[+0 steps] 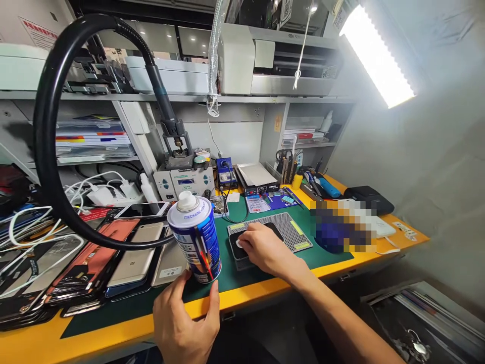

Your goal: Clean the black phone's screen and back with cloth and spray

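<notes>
A blue-and-white spray can [195, 237] with a white cap stands upright at the front of the green mat. My left hand [185, 318] is at its base, thumb and fingers spread to either side. Whether the fingertips touch the can, I cannot tell. My right hand [265, 250] is closed in a pinch over a dark phone-like slab [275, 230]. A small white piece [239, 243], perhaps a wipe, shows at its fingertips against the slab's dark surface. Under the slab sits a grey perforated plate [293, 230] with yellow-green strips.
On the left lie several phones and phone parts [132, 253] with white cables [45, 217]. A black flexible hose [49, 126] arches over them. A rework station [184, 182], a soldering unit [226, 173] and a flat heating unit [257, 177] stand behind. A blurred patch [344, 225] covers things at right.
</notes>
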A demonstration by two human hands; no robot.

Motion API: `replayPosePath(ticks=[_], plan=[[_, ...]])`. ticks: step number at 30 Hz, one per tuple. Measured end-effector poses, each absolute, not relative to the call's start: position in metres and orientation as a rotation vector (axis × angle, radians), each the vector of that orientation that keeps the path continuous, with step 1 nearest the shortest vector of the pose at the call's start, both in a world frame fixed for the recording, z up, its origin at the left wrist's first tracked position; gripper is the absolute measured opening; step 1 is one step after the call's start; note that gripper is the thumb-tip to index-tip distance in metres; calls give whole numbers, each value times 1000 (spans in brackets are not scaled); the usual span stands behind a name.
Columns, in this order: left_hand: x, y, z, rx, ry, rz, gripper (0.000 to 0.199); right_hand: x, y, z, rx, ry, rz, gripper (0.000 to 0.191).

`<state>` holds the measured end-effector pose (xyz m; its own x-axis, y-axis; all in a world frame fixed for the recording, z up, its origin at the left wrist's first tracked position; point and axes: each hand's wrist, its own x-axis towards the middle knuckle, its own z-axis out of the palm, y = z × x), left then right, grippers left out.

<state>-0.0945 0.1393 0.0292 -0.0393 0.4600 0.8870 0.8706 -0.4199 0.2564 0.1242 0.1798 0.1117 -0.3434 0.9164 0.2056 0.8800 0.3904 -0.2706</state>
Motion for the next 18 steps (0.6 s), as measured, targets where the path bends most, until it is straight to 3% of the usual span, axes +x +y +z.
replayPosePath(ticks=[4,18], plan=[[-94,140,29,-1837,-1378,-1459,64,117,187,117,-1367,-2472,201,20],[-96,146,11,-1821,-1501,-1482,68,102,196,115,-1512,-2400,12,20]])
